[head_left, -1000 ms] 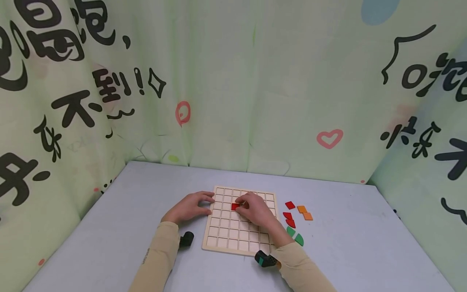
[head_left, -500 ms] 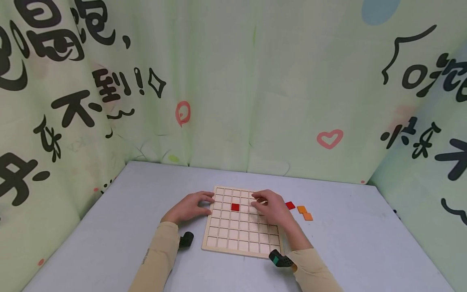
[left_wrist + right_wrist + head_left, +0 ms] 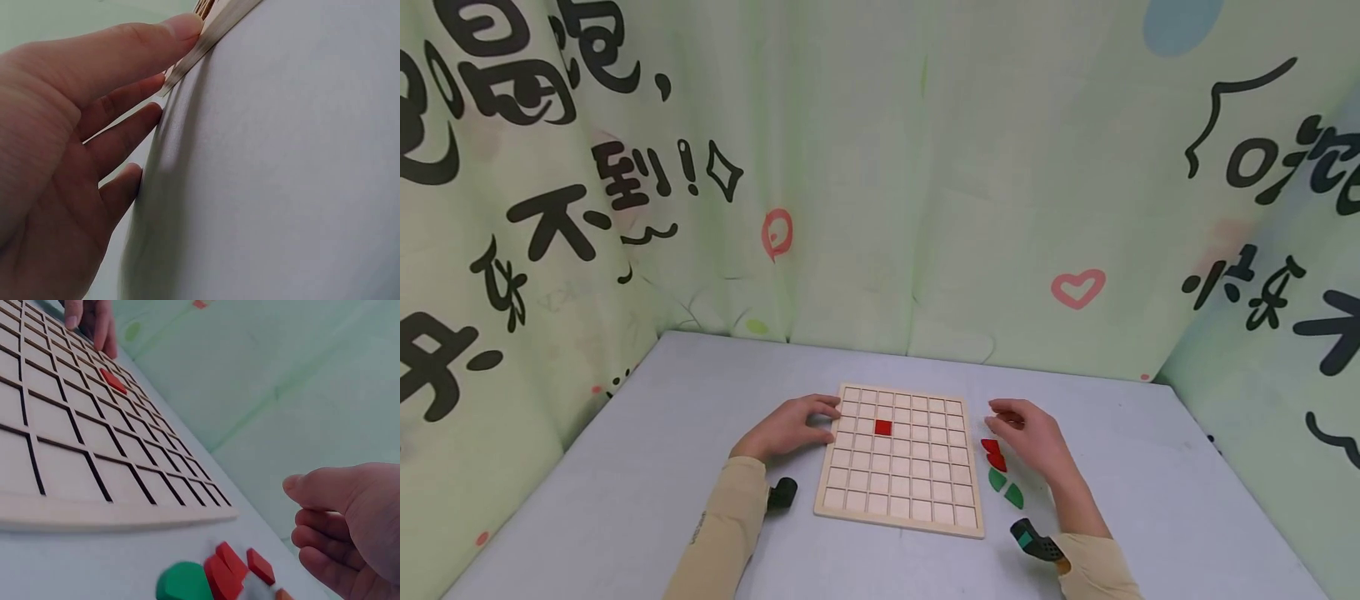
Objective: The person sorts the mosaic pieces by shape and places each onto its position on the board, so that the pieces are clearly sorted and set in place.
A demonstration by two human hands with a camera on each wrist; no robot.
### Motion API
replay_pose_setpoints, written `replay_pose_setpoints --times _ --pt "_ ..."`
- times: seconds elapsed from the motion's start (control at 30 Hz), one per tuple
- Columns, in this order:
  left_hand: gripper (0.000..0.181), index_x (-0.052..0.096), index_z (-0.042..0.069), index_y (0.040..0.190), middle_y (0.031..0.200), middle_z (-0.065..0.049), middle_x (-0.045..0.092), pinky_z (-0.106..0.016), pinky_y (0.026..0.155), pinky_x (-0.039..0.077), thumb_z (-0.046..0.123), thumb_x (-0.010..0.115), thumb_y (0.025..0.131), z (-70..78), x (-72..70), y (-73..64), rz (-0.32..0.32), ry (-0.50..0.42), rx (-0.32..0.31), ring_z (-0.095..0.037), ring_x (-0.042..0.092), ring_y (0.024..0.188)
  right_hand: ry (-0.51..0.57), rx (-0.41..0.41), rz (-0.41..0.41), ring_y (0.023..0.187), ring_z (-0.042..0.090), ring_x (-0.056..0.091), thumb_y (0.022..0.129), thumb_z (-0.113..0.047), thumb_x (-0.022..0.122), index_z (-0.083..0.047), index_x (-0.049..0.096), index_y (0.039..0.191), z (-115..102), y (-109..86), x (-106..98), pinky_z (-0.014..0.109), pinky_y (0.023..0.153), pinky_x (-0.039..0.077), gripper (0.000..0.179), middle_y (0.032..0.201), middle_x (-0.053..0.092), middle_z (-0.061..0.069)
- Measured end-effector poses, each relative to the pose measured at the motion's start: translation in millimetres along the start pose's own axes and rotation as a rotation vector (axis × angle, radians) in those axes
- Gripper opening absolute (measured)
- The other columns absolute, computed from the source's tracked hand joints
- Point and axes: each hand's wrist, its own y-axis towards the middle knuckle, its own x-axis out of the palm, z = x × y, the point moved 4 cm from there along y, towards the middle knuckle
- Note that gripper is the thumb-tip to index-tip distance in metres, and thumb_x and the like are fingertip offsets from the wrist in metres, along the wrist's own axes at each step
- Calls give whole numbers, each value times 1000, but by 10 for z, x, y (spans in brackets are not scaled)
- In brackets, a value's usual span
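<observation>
A wooden grid board (image 3: 898, 527) lies on the table with one red square tile (image 3: 883, 427) in a cell of its upper left part. At the board's left edge rests my left hand (image 3: 786, 427); in the left wrist view its thumb (image 3: 184, 26) touches the board's side. My right hand (image 3: 1028, 433) hovers right of the board, fingers loosely bent, with nothing between thumb and fingers in the right wrist view. Just below and left of it lie two red rounded pieces (image 3: 997, 462). Another red tile (image 3: 260, 567) and an orange piece (image 3: 283, 594) show near the hand in that view.
Two green rounded pieces (image 3: 1014, 495) lie nearest the board's lower right side. Each wrist carries a black camera. A printed curtain (image 3: 857, 183) stands behind the white table (image 3: 737, 358) and along both its sides.
My right hand has drawn back rightward from the red tile, across the board to above the loose pieces, and now hides the orange ones. The tile stays in its cell; my left hand stays put.
</observation>
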Motion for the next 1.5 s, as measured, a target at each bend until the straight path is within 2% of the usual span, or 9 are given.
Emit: replay_pose_setpoints --times 0.13,0.3,0.5,0.7,1.03,1.3,1.5 --pt "34 69 6 117 143 -6 52 -47 114 32 11 76 84 5 -8 -7 2 -1 -4 -31 39 138 -19 61 2 110 35 57 95 -23 63 -2 57 132 204 -12 -129 44 84 57 43 123 59 20" --pt "34 69 5 118 143 -6 51 -47 114 32 11 76 84 21 -13 -14 -1 2 -4 -31 38 138 -73 115 -38 113 39 53 95 -23 63 1 54 133 430 -8 -235 47 89 55 46 125 56 24" --pt "35 69 4 118 143 -7 52 -46 114 32 11 76 84 31 -12 -18 -7 14 4 -31 39 138 -118 120 -58 110 39 54 93 -22 65 4 55 130 579 -22 -236 49 88 54 46 121 58 25" --pt "35 68 5 119 144 -7 51 -47 114 32 12 76 85 30 -6 -7 -7 12 13 -31 38 138 -135 104 -40 102 36 55 91 -18 68 6 57 127 588 -21 -160 48 86 54 45 115 60 24" --pt "35 68 5 119 144 -6 51 -47 114 33 12 76 85 23 -4 -11 -5 11 6 -31 38 138 -153 95 -24 99 33 55 89 -14 71 6 59 125 527 2 -69 48 87 54 43 112 60 23" --pt "34 69 5 118 144 -7 51 -48 113 33 12 75 85 20 -10 -20 -5 11 8 -32 38 138 -185 52 -64 114 41 53 89 -13 71 5 55 133 525 1 -53 55 95 49 50 129 56 27" --pt "34 69 6 118 144 -7 51 -47 113 33 12 76 85 12 -5 -16 -1 1 2 -32 38 138 -173 3 -56 113 41 54 88 -8 70 4 61 126 507 -7 -65 57 96 48 41 124 58 26"
